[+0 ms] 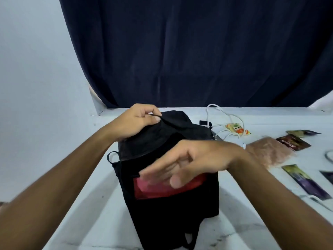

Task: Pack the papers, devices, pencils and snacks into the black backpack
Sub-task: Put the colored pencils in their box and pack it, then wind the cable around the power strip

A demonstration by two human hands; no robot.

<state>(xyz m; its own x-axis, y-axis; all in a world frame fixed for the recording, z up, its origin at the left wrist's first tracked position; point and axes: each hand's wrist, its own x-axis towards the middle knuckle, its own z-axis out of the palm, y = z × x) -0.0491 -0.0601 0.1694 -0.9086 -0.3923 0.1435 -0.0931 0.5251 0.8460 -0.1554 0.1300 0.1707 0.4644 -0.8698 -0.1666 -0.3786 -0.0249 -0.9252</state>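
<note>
While left hand (134, 121) pinches top flap of black backpack (169, 177) up, keep mouth wide. Right hand (185, 163) blurry, fingers loose, holding nothing, over red thing (162, 191) inside. Snacks (304, 179) wait on desk (90, 204), right of right hand. Grab next.

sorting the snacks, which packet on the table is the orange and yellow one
The snack packet farthest back, lying among the white cable loops; the others are dark purple or maroon.
</note>
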